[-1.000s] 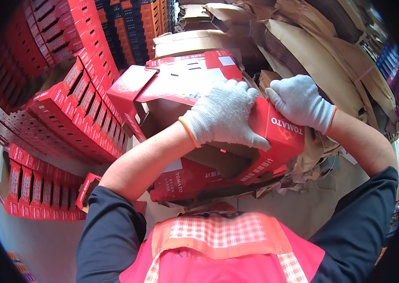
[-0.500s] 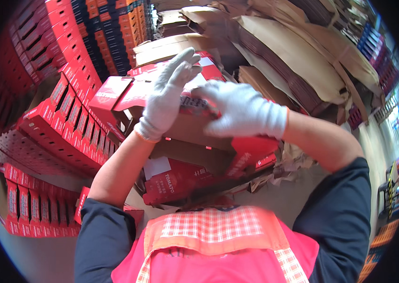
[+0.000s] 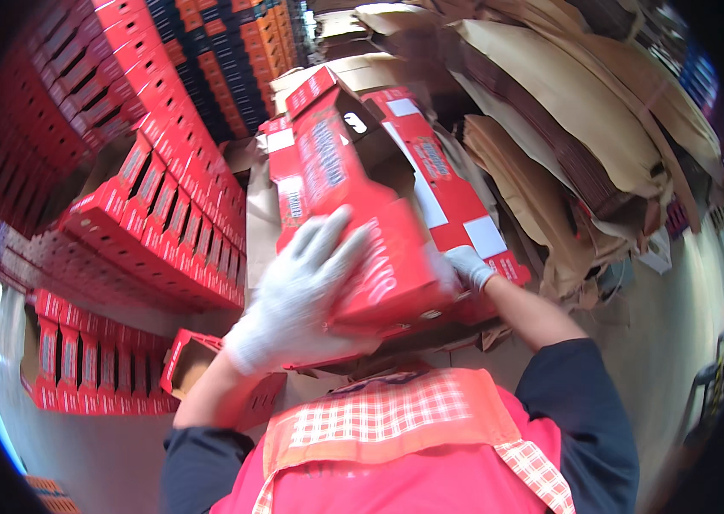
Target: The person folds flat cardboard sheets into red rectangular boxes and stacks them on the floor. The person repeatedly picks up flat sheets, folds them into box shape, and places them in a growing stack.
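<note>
A red cardboard box (image 3: 392, 257), partly folded up, stands tilted in front of me with its open brown inside facing right. My left hand (image 3: 297, 295), in a white knit glove, lies against its near left end with the fingers stretched out. At the box's near right corner is my right hand (image 3: 467, 267), gloved too, its fingers bent round the cardboard edge and partly hidden behind it. Beneath and to the right of the box lies a flat red cardboard blank (image 3: 439, 176) with white patches. The box's near end is slightly blurred.
Tall stacks of red boxes (image 3: 156, 197) rise on the left, with a row of them (image 3: 101, 368) lower down. A small red box (image 3: 190, 364) sits by my left forearm. Brown paper-wrapped bundles (image 3: 550, 103) are piled at the right. Dark and orange crates (image 3: 233, 60) stand behind.
The box has come up and turned, its long side now pointing away from me. Both hands have moved down toward me, the left to its near end, the right to its near right corner.
</note>
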A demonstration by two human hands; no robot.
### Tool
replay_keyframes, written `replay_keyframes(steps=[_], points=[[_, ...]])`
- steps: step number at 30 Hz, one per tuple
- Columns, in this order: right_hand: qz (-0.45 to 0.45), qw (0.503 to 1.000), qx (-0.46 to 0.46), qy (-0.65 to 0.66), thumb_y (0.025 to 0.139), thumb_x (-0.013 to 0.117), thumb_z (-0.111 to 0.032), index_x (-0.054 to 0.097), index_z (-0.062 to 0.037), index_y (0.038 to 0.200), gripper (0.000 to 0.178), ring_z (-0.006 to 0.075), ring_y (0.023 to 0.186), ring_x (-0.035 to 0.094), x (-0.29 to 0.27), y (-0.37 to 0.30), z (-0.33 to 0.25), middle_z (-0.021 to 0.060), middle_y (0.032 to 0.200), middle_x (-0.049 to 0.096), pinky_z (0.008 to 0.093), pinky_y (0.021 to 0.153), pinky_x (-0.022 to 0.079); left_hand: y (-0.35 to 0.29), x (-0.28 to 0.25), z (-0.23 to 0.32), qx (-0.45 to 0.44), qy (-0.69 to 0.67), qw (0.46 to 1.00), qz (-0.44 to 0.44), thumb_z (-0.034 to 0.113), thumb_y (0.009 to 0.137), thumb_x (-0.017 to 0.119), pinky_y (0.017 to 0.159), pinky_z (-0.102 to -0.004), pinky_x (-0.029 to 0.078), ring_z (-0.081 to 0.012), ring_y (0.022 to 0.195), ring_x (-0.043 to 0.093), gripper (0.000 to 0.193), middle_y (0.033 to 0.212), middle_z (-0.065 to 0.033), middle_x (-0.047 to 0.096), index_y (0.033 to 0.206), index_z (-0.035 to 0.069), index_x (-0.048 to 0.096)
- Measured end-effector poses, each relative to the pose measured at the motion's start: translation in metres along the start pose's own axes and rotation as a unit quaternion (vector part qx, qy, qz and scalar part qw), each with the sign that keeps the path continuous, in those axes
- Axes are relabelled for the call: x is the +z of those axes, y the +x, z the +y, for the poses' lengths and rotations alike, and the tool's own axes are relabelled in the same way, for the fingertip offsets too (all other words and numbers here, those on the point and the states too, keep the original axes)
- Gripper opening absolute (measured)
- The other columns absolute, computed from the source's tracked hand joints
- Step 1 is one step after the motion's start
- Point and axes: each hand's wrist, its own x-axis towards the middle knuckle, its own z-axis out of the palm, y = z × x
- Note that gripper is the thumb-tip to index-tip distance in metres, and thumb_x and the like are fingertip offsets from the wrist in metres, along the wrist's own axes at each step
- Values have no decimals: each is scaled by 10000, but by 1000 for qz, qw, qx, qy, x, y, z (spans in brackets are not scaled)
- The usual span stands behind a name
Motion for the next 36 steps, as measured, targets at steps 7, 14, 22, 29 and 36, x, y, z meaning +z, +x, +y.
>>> replay_keyframes(steps=[7,14,22,29,36], points=[[281,830,-179,447,985,556,-155,645,-56,1079,163,115,801,621,-112,-17,-30,47,899,669,261,739,521,91,68,47,100,-47,976,189,329,587,872,971,-488,468,-443,1121,564,896,1350,-267,516,1344,-2,525],[186,931,-282,137,849,760,-198,570,-19,1203,440,154,858,638,-167,-104,-137,98,943,646,315,813,530,111,113,50,113,-150,893,408,338,630,871,868,-475,507,-469,1106,573,1055,1505,-353,293,1490,40,337],[3,991,-88,101,745,680,-141,469,-52,709,232,194,600,527,-180,-74,-176,48,634,496,377,595,461,95,136,62,-69,-365,867,332,431,541,917,1182,-489,197,-457,1473,120,1439,1595,-277,59,1553,13,-17],[118,867,-466,-132,816,657,-133,596,-33,921,158,327,731,644,-136,-31,-214,137,779,629,399,674,516,82,130,66,-151,-447,867,160,383,613,876,1113,-439,332,-398,1295,416,1070,1387,-230,401,1444,-3,324],[-107,872,-337,340,935,608,-117,625,-8,1106,204,75,846,568,-140,-41,-271,51,1012,643,214,744,467,17,90,17,7,-48,919,392,339,718,830,1081,-528,361,-450,1327,420,725,1423,-245,442,1291,-4,550]])
